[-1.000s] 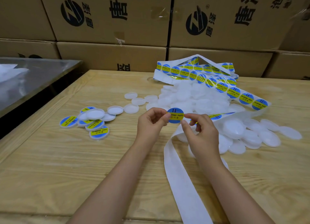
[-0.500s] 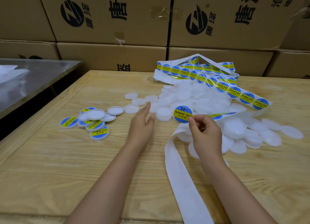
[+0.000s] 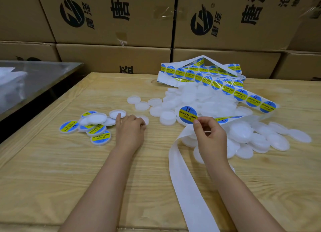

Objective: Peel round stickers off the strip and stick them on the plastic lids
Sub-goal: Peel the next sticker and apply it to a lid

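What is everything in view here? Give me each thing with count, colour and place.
peeled sticker: one, blue and yellow, held above the lid pile
sticker strip: one, white with blue-yellow stickers, folded across the far lids
empty backing: one, white, trailing to the near edge
plain lids: many, translucent white, heaped centre-right
labelled lids: about five, blue-yellow tops, grouped at left with a few plain ones
table: one, light wood
cardboard boxes: several, brown, stacked behind
metal surface: one, grey, far left
left grip: bare hand, at a loose lid; hold blurred
right grip: bare hand, pinching the peeled sticker
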`<state>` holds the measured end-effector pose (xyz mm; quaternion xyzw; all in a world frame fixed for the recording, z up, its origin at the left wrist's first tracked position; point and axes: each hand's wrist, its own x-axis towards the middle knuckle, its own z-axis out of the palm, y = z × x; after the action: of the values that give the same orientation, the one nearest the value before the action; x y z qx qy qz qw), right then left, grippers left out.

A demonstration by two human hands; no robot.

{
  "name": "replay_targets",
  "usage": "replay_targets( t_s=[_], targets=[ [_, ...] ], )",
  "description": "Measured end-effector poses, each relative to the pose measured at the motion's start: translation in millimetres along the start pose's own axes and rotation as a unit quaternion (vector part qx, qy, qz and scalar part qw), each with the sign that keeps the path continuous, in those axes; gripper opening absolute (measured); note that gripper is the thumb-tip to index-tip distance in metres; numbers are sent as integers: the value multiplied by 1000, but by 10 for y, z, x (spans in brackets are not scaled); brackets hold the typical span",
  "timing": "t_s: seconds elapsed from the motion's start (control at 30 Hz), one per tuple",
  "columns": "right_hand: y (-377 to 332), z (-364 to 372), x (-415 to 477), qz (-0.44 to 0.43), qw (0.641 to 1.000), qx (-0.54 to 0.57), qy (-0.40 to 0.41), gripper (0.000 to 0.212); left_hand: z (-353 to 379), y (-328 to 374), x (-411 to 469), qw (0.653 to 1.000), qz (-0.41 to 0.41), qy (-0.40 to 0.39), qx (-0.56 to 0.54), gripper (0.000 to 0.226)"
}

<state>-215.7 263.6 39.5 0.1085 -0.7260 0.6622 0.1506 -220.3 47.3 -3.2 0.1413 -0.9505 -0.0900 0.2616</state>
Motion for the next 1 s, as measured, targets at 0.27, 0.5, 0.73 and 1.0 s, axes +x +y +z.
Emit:
replay_targets(
  t_s=[0.27,0.5,0.73,1.0],
  targets=[
    [-9,61,-36,-17,998,30,-48,32,-287,442,-82,618,-219,-84,-751,16],
    [32,75,-20,-7,999,-2,-39,53,-393,674,-262,436,-180,-258,-843,26],
    [62,67,26,25,999,15,-44,52,-356,655,-267,470,-153,-282,-822,31],
    [33,57,9,11,998,34,-48,50,-335,702,-269,504,-178,-250,-807,20]
  ],
)
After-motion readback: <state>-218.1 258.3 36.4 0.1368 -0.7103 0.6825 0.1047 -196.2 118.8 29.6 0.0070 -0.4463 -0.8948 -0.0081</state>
